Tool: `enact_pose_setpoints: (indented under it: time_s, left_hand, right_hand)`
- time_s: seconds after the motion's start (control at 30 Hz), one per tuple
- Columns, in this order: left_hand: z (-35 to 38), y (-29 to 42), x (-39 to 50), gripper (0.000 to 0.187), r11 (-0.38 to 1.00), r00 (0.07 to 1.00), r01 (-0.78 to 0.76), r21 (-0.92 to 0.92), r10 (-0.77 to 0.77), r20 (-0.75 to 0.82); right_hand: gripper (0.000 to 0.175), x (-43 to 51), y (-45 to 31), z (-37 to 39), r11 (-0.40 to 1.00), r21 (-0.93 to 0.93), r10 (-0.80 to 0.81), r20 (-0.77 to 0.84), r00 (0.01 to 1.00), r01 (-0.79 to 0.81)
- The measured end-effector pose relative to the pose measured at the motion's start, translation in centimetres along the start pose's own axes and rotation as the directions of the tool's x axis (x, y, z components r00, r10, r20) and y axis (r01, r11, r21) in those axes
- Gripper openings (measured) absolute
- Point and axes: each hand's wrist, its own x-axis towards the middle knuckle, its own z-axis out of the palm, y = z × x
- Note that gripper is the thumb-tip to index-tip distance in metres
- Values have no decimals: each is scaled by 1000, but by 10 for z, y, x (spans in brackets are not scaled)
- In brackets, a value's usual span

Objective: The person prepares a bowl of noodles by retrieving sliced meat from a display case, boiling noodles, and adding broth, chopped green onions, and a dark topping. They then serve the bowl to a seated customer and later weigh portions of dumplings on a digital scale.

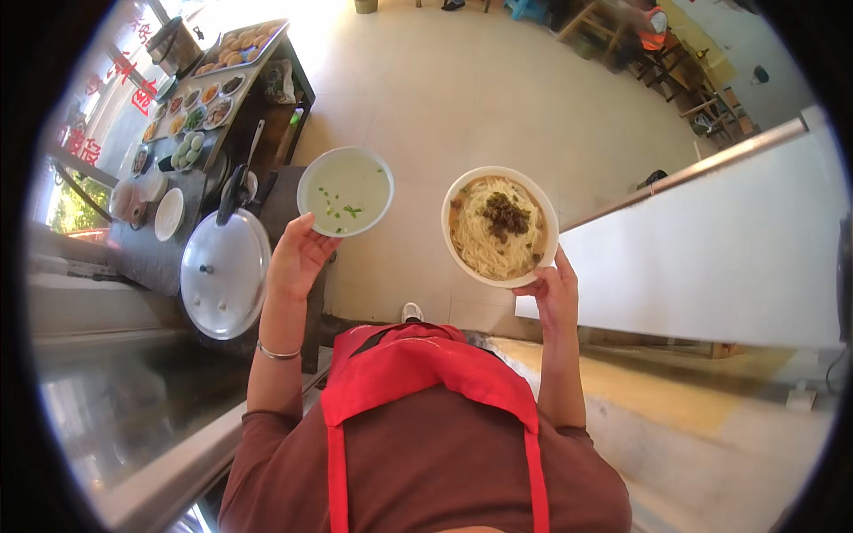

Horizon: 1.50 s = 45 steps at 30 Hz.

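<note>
My left hand [298, 256] grips the lower rim of a white bowl of clear broth [345, 192], its thumb at the rim and its fingers partly hidden underneath. Chopped green scallions float in the broth. At the right, my right hand [552, 288] supports a white bowl of noodles [500, 226] by its lower right edge. The noodles lie in reddish-brown broth with dark minced topping in the middle. Both bowls are held apart above the floor, in front of my red apron [426, 366].
At left stand a pressure cooker with a metal lid [225, 273], an empty white bowl [169, 214], eggs [187, 150], small dishes [194, 119] and a tray of breads [243, 46]. A white counter [700, 246] borders the right. A person in an orange vest [653, 30] sits far back.
</note>
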Motion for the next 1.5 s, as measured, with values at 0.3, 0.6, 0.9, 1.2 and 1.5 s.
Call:
enact_pose_setpoints:
  time_s: [0.3,0.6,0.9,1.2,1.5]
  left_hand:
    - [26,46,172,35,999,998,33,4,-33,53]
    - [51,66,386,39,991,981,114,-66,-102,167]
    - [77,78,570,40,990,974,127,-65,-112,199]
    - [102,53,658,31,972,973,226,-66,-221,71]
    - [95,33,657,40,983,959,185,18,-184,217]
  right_hand:
    - [57,170,-48,45,1000,-4,-1,6,1000,1]
    - [59,356,-77,61,999,-33,-31,-67,997,29]
    - [53,538,-100,49,999,-45,16,-117,993,-21]
    - [52,617,-83,29,991,-63,106,-175,979,-118]
    - [53,597,-86,19,999,-16,-32,-142,989,30]
